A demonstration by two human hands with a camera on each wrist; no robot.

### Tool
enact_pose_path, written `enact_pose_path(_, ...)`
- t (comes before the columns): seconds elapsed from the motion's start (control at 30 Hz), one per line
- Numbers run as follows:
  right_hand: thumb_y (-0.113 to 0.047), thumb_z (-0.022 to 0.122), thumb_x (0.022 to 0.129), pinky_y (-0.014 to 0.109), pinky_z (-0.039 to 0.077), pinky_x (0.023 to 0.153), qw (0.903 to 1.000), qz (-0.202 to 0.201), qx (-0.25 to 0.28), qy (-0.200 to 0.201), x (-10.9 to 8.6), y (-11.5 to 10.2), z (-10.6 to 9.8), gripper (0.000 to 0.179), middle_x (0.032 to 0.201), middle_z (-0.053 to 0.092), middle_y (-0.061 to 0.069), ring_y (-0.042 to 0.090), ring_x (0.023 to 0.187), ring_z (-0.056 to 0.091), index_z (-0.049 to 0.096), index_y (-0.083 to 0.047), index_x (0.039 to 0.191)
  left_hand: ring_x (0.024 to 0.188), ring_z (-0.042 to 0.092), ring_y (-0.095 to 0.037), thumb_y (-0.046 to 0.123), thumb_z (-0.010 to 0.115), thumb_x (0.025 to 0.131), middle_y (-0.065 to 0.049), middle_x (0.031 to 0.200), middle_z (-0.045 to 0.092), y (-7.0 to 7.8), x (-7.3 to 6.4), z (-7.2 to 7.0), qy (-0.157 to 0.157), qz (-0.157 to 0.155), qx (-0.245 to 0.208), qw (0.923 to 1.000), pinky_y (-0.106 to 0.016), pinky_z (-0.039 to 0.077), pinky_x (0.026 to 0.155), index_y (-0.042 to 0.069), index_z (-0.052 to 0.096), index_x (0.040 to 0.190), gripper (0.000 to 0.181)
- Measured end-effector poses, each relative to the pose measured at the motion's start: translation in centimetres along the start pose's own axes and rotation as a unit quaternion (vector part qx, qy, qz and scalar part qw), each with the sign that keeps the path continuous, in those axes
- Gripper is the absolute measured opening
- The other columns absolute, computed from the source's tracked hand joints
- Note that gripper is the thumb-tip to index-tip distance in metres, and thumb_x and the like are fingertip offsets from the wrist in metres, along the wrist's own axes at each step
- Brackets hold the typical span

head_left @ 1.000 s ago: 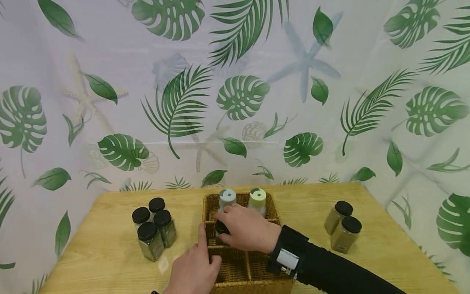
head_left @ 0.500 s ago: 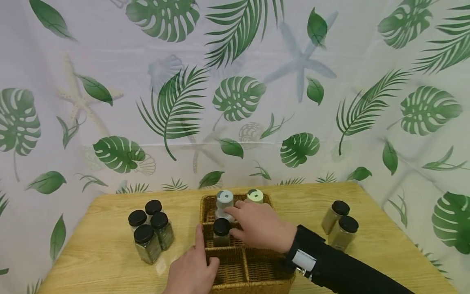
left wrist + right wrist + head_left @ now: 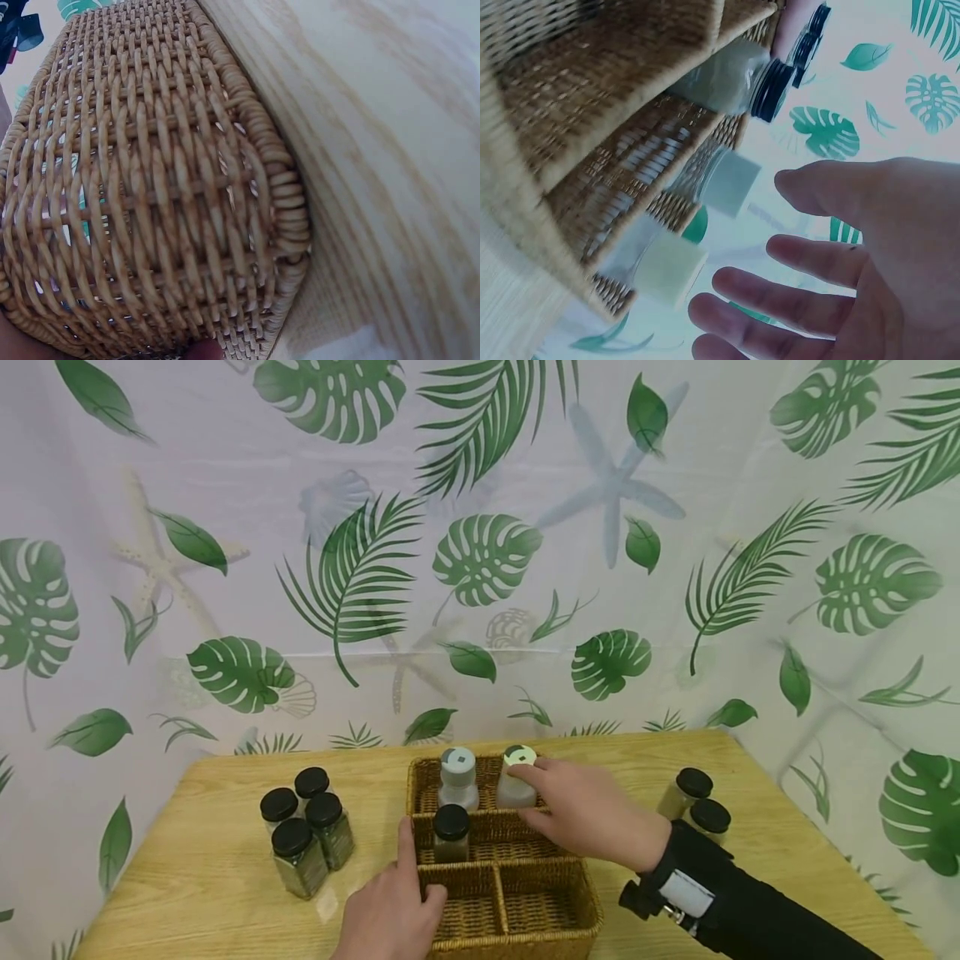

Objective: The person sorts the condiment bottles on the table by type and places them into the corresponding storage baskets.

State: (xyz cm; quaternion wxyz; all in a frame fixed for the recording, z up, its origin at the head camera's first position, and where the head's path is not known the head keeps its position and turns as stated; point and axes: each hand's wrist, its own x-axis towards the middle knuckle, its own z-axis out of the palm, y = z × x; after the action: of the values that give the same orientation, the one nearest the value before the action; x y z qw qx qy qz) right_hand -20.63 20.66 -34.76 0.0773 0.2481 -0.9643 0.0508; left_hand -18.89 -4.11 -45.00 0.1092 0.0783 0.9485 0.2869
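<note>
A wicker basket (image 3: 551, 935) with compartments stands at the table's front. My left hand (image 3: 393, 906) holds its left wall, index finger straight along the outside and thumb on the inner side. In the left wrist view, the basket's woven side (image 3: 142, 180) hides most of that hand. A black-capped spice jar (image 3: 452, 835) stands at the left of the middle compartment. Behind it are a blue-capped bottle (image 3: 458, 772) and a yellow-green-capped bottle (image 3: 517, 785). My right hand (image 3: 592, 814) hovers over the basket's right side; in the right wrist view its fingers are spread, holding nothing.
Several black-capped spice jars (image 3: 303, 860) form a cluster on the table (image 3: 202, 860) at left. Two more jars, one a tan-filled jar (image 3: 684, 793), stand at right, partly behind the right forearm. A leaf-print cloth (image 3: 480, 693) hangs behind the table.
My right hand has let go of the black-capped spice jar in the middle compartment and moved right. The left hand keeps its place on the basket. The head view has shifted slightly.
</note>
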Motion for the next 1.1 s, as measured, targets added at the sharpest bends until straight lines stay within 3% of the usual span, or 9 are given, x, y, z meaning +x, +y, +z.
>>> enact_pose_path(0.47,-0.032,0.072,0.093,0.029,0.048,0.056,0.9974,0.063,-0.022,-0.026,-2.7,3.1,-0.9,0.048,0.124,0.068,0.011,0.024,0.092,0.071,0.063,-0.013,0.136,0.046,0.046,-0.024,0.039,0.048,0.094,-0.006,0.063,0.051,0.1,-0.1,-0.1,-0.014,0.003,-0.005,0.9999,-0.038,0.029,0.044,0.006,0.006,0.163,0.088)
enact_pose_path(0.57,-0.032,0.072,0.093,0.027,0.043,0.053,0.9960,0.080,-0.027,-0.029,-3.4,3.9,-1.2,0.047,0.125,0.068,0.012,0.024,0.087,0.070,0.063,-0.013,0.135,0.047,0.047,-0.024,0.039,0.048,0.095,-0.006,0.064,0.051,0.1,-0.1,-0.2,-0.014,0.004,0.000,0.9999,-0.039,0.030,0.044,0.006,0.005,0.163,0.087)
enact_pose_path(0.87,-0.031,0.072,0.093,0.028,0.042,0.049,0.9924,0.119,-0.027,-0.018,-4.8,6.3,-1.7,0.045,0.122,0.070,0.013,0.024,0.086,0.071,0.065,-0.012,0.133,0.049,0.048,-0.025,0.038,0.048,0.096,-0.006,0.068,0.053,0.1,-0.1,-0.2,-0.015,0.006,0.004,0.9999,-0.040,0.032,0.045,0.005,0.005,0.163,0.086)
enact_pose_path(1.1,-0.030,0.071,0.092,0.043,0.056,0.068,0.9912,0.127,-0.034,-0.013,-5.9,7.8,-1.6,0.042,0.119,0.070,0.013,0.033,0.102,0.069,0.067,-0.009,0.129,0.048,0.048,-0.025,0.038,0.048,0.096,-0.006,0.068,0.053,0.2,-0.2,-0.1,-0.008,0.008,0.007,0.9999,-0.040,0.032,0.045,0.005,0.005,0.163,0.086)
